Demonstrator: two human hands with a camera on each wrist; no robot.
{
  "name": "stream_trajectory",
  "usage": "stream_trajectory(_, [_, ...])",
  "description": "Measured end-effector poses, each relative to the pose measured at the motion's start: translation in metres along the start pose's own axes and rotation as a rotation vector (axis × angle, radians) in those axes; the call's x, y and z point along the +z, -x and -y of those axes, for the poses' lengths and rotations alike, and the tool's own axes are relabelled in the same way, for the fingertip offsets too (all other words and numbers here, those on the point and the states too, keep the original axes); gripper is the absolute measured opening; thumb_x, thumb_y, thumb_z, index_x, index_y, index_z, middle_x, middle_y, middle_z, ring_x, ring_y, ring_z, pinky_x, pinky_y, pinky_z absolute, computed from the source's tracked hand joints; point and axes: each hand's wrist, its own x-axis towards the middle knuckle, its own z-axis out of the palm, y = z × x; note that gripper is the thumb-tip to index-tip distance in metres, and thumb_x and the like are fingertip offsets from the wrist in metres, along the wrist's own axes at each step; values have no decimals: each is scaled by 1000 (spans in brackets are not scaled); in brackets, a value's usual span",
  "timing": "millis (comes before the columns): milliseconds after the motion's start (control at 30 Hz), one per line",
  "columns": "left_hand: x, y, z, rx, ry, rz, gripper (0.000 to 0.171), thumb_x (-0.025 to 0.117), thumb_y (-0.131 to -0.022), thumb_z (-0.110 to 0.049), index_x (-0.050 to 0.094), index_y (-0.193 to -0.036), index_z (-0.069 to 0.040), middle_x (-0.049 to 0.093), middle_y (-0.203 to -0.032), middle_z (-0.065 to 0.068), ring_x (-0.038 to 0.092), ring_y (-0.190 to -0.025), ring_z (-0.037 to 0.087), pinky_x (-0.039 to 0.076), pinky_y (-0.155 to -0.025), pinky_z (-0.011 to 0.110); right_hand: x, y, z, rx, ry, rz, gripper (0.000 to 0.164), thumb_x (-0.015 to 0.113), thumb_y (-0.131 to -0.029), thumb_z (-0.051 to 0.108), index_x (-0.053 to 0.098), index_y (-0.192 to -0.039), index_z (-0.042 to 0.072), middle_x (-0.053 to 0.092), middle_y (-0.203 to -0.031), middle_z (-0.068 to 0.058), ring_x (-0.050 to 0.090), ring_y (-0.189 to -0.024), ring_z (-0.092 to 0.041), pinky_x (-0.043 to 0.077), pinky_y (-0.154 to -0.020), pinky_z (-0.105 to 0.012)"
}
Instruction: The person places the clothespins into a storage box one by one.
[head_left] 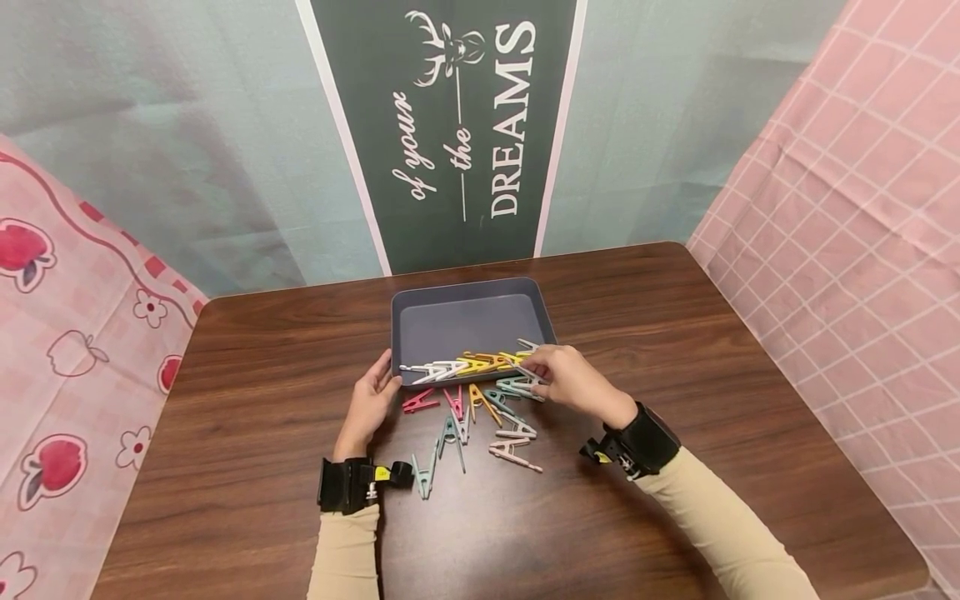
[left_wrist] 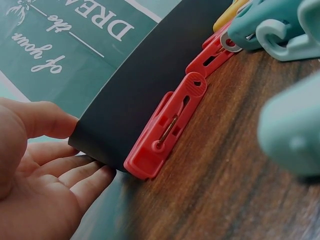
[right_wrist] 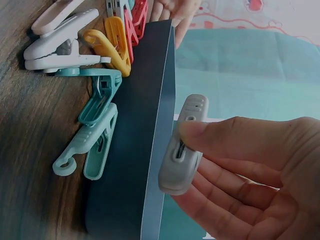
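A grey rectangular tray (head_left: 472, 323) stands on the table with white clothespins (head_left: 438, 370), yellow clothespins (head_left: 474, 364) and an orange one lying along its front inside. My left hand (head_left: 370, 406) holds the tray's front left corner, thumb at the rim and fingers against the outer side (left_wrist: 52, 170). Between thumb and fingers my right hand (head_left: 568, 379) pinches a light grey clothespin (right_wrist: 184, 145), close over the tray's front right rim. Just outside the front wall lie red clothespins (left_wrist: 167, 127), a yellow-orange one (right_wrist: 112, 47) and teal ones (right_wrist: 100, 95).
Nearer on the brown wooden table (head_left: 262, 433) are two pale clothespins (head_left: 513, 452) and green clothespins (head_left: 424, 477). Behind the table hangs a curtain with a dark printed panel (head_left: 457, 133). Pink patterned cloths (head_left: 847, 208) flank both sides.
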Motion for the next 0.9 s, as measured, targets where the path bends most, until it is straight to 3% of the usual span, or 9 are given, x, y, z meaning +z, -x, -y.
stream_trajectory(200, [0, 0, -1, 0, 4, -6, 58, 46, -96, 3, 25, -150, 3, 27, -157, 22, 34, -144, 36, 32, -114, 35, -2, -6, 3, 31, -44, 4, 31, 76, -77, 3, 71, -108, 0, 67, -85, -10, 62, -76, -17, 53, -62, -22])
stream_trajectory(600, [1, 1, 0, -14, 1, -2, 58, 46, -96, 2, 25, -151, 2, 27, -158, 22, 33, -145, 36, 31, -116, 37, -6, -25, 4, -8, -75, -56, 29, 74, -79, 3, 70, -107, 0, 68, -90, -12, 64, -81, -21, 58, -71, -33])
stream_trajectory(900, [1, 1, -1, -10, -1, -1, 58, 45, -96, 3, 25, -151, 3, 27, -157, 23, 32, -145, 37, 31, -116, 38, -4, -41, -2, 28, -88, -63, 29, 74, -79, 2, 69, -107, -1, 68, -91, -14, 65, -83, -24, 59, -75, -36])
